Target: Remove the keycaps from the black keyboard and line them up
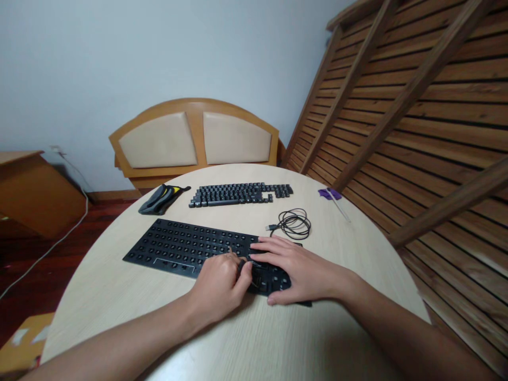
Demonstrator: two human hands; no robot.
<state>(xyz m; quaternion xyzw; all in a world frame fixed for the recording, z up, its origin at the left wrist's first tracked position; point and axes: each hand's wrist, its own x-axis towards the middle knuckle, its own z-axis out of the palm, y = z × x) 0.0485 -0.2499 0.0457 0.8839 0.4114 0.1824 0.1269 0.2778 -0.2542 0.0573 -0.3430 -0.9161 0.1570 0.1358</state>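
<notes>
A black keyboard base (186, 244) with its keycaps off lies slanted across the near middle of the table, small square switches showing in rows. My left hand (222, 278) is closed in a fist over its right half. Between thumb and fingers sits a small dark piece with a thin brownish end, too hidden to name. Spread over the base's right end is my right hand (293, 267), fingers apart and pressing on it. Behind the base, the removed black keycaps (230, 193) stand laid out in keyboard order, with a gap toward their right side.
A coiled black USB cable (296, 225) lies beyond my right hand. At the back left rests a grey, black and yellow folded item (162, 199). A purple cloth (330, 193) with a thin white stick (339, 205) is at the right edge. Wooden slats (416, 127) lean beside the round table (107, 296).
</notes>
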